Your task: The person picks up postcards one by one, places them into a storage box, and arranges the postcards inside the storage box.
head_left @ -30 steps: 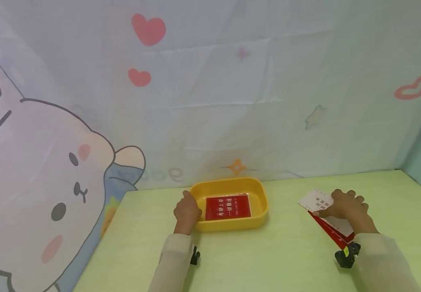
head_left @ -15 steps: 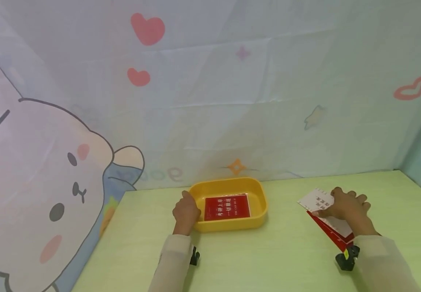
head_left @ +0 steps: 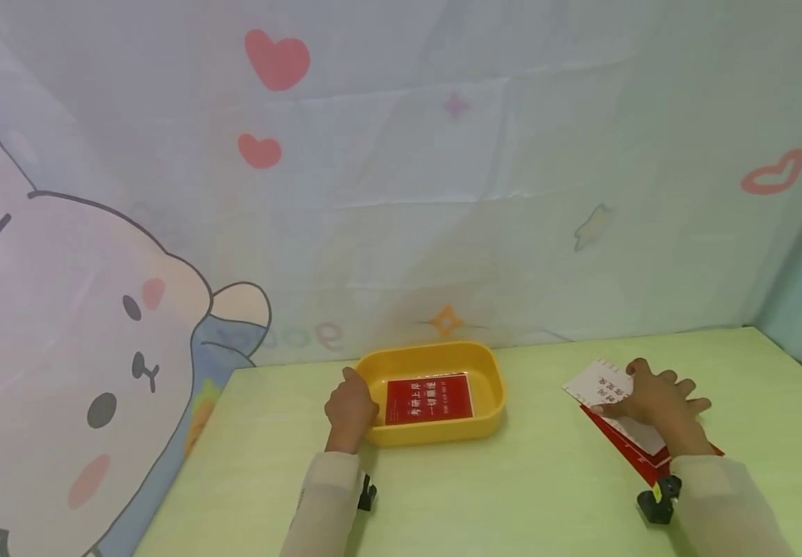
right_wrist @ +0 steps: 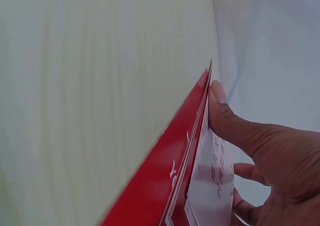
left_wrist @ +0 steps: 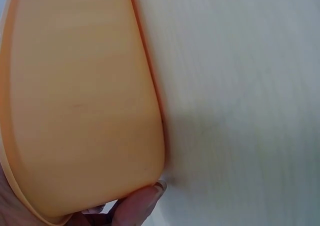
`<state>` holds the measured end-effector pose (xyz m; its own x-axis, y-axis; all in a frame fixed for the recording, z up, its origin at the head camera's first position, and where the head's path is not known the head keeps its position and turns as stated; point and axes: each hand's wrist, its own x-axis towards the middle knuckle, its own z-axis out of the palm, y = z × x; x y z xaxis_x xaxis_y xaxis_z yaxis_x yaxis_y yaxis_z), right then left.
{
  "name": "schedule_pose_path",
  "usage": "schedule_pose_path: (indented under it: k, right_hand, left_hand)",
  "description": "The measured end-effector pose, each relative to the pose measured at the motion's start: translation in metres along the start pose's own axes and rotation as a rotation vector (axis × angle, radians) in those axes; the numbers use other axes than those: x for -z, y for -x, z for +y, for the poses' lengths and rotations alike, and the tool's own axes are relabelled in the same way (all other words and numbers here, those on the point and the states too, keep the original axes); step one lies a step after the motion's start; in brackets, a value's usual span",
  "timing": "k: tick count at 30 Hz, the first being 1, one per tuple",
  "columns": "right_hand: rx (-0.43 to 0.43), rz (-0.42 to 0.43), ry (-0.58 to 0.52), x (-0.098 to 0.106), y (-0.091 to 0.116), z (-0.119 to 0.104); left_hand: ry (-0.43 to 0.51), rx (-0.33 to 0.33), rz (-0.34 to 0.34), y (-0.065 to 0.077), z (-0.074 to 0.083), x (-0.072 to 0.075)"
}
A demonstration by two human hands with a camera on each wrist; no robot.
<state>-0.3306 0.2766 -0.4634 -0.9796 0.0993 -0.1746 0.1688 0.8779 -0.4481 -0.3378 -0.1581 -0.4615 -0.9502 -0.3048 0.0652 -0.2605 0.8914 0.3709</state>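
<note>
We found the left hand (head_left: 350,406) gripping the tray (head_left: 435,434), the right hand (head_left: 661,402) pinching cards (head_left: 639,432); their splayed layers, we judged, risked slipping apart.

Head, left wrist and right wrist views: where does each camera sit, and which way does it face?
Head: on the person's head, facing forward and down at the yellow tray, red-and-white cards and backdrop; left hand, right hand and pale sleeves show.
Left wrist: on that wrist, facing the tray's outer side and the table; part of the left hand shows at the bottom.
Right wrist: on that wrist, facing the cards; the right hand shows.
Shared: head and left wrist, the tray; head and right wrist, the cards.
</note>
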Motion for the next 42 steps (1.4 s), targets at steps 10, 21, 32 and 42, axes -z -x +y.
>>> schedule_pose_path:
  k: [10,21,32,42]
  right_hand:
    - [-0.035,0.008,-0.068,-0.001,0.000,0.001]
    - [0.051,-0.001,-0.027,-0.003,0.003,0.010]
    - [0.102,0.044,-0.034,0.012,-0.007,0.006]
    - [0.062,-0.044,-0.350,0.017,-0.011,0.007]
  left_hand:
    - [-0.006,0.018,-0.022,-0.003,-0.001,-0.002]
    - [-0.017,0.011,-0.025,-0.002,-0.001,-0.006]
    - [-0.009,0.014,-0.027,-0.003,0.003,-0.003]
    - [-0.018,0.021,-0.021,-0.002,0.004,0.000]
